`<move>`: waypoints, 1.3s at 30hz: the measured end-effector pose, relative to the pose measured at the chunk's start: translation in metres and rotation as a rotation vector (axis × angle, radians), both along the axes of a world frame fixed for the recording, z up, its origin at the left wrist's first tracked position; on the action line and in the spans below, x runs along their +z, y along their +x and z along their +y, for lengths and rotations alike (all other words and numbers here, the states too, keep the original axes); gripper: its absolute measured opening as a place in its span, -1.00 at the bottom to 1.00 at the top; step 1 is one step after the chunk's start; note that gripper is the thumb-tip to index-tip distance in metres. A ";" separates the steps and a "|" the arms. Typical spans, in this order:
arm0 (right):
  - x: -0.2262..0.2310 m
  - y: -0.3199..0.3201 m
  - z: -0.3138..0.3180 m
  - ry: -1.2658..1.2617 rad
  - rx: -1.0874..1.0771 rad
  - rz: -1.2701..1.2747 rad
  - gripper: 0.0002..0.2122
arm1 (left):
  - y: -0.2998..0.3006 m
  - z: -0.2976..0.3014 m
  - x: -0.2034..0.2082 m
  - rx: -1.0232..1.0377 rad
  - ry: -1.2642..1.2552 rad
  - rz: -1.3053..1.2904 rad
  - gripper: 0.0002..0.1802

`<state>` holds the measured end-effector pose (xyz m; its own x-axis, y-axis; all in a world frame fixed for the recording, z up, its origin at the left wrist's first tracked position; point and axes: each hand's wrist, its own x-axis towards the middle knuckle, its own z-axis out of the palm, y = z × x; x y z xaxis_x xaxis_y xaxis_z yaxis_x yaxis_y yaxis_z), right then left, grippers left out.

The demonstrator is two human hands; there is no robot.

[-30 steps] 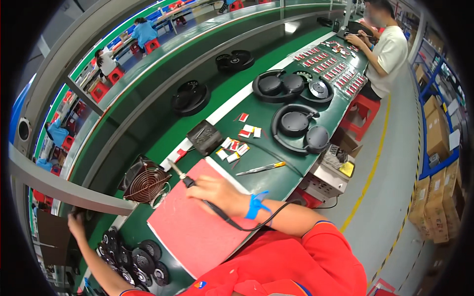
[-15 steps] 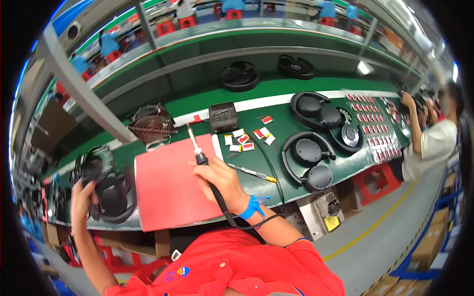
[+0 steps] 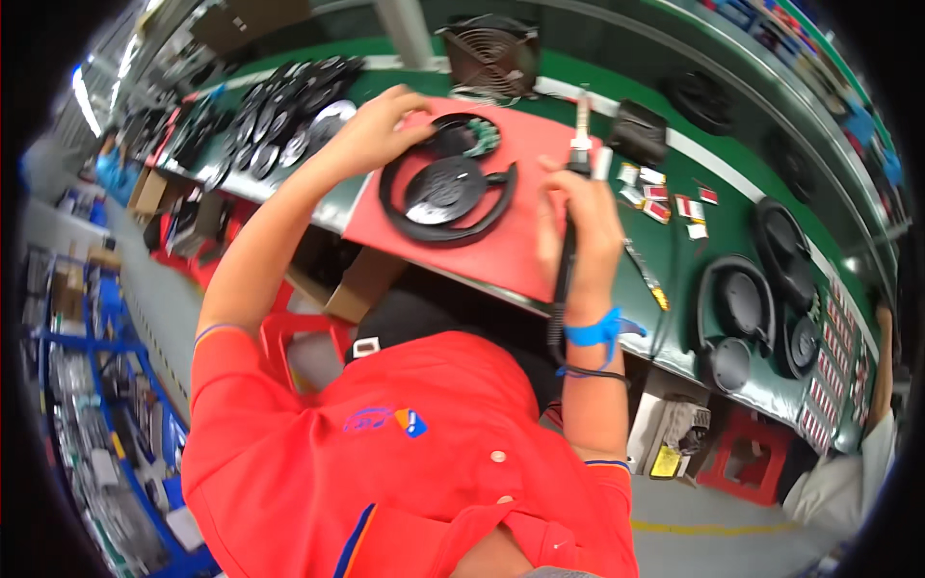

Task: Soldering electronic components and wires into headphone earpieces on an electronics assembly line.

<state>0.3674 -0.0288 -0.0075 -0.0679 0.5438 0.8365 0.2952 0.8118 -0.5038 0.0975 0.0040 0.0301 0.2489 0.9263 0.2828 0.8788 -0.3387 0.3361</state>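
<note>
A pair of black headphones lies on a red mat. One ear cup is open, with a green circuit board showing. My left hand grips the rim of that upper cup, its fingers curled and slightly blurred. Over the mat's right side, my right hand is closed round a soldering iron, whose tip points away from me. The iron's cord runs down along my wrist, past a blue wrist strap.
Many black headphone parts crowd the bench's left. Beyond the mat stand a fan and a dark box. Small battery cells, a pen-like tool and more headphones lie to the right. A person's arm shows far right.
The headphones have come from the bench left of the mat onto it, drawn by my left hand. The view has turned left. My right hand still holds the soldering iron.
</note>
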 end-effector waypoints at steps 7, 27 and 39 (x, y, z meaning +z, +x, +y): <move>-0.008 -0.016 0.004 -0.034 0.006 -0.070 -0.80 | -0.004 0.019 -0.026 -0.183 0.069 0.019 -0.74; 0.023 -0.077 0.035 -0.262 0.169 -0.656 -0.73 | -0.160 0.038 -0.014 0.521 0.049 0.075 -0.71; 0.014 -0.089 0.034 -0.226 0.197 -0.632 -0.77 | -0.152 0.050 -0.026 0.506 -0.109 -0.135 -0.85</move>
